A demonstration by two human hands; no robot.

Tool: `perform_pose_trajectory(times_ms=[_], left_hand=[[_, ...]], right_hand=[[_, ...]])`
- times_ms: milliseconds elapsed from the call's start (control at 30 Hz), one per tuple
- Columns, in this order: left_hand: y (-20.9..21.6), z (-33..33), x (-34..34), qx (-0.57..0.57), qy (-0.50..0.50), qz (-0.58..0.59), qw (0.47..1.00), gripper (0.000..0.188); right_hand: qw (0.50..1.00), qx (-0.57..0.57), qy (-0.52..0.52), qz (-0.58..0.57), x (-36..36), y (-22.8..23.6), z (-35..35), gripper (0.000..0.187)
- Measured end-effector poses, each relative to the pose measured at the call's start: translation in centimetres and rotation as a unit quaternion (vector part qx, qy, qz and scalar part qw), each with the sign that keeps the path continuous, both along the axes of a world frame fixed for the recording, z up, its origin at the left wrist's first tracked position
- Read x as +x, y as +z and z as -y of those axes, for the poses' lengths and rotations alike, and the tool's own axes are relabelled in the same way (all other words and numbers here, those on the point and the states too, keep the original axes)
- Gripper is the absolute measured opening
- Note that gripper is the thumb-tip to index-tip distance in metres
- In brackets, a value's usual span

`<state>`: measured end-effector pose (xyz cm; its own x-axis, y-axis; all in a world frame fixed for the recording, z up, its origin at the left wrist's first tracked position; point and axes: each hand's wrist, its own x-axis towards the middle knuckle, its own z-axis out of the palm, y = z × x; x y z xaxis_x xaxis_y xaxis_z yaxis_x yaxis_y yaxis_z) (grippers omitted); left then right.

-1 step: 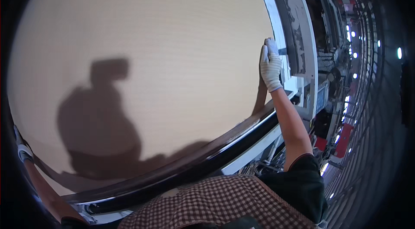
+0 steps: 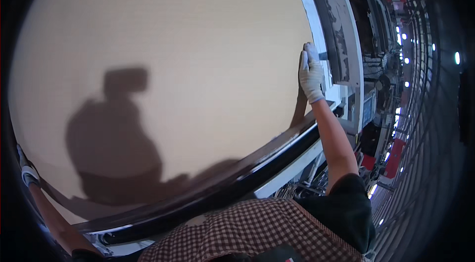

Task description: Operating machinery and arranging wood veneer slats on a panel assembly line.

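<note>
While both arms are stretched wide, the person holds a big tan board [image 2: 163, 64] that fills most of the frame. The right hand [image 2: 310, 75], in a white glove, is closed over the board's right edge, right of the middle of the frame. The left hand [image 2: 25, 170], gloved too, sits at the far left edge, low down, touching the board's rim. It is too small and bent by the lens to tell if its fingers are curled or flat.

To do this well, I think both hands should keep the same firm hold, so the wide board stays level and does not tip or slide. Moving slowly helps, because a board this large can swing.

Below the board runs a dark rail [image 2: 237, 183] with a white frame [image 2: 292, 173] under it, in the lower middle. No box, bin or other holder shows here, so nothing can be said about what is inside one.
</note>
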<state>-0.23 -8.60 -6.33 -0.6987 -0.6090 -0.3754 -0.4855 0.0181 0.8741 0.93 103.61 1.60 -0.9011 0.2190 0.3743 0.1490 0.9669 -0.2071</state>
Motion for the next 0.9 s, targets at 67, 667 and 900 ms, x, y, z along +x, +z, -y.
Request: perform_pose_trajectory(times_ms=[67,667,900], left_hand=[[-1.7,-0.9,-1.5,0.000,-0.013,0.008,1.000,0.063],[10.4,-33.9,13.7,-0.570,-0.251,0.236,0.746,0.070],[11.6,-36.2,21.0,-0.462,-0.514,0.219,0.689,0.057]], right_hand=[[0.999,0.009,0.032,-0.010,1.8,0.4,-2.1,0.031],[0.977,0.156,-0.116,0.081,5.5,-1.4,8.1,0.067],[0.987,0.137,-0.063,0.050,7.0,1.8,10.5,0.054]])
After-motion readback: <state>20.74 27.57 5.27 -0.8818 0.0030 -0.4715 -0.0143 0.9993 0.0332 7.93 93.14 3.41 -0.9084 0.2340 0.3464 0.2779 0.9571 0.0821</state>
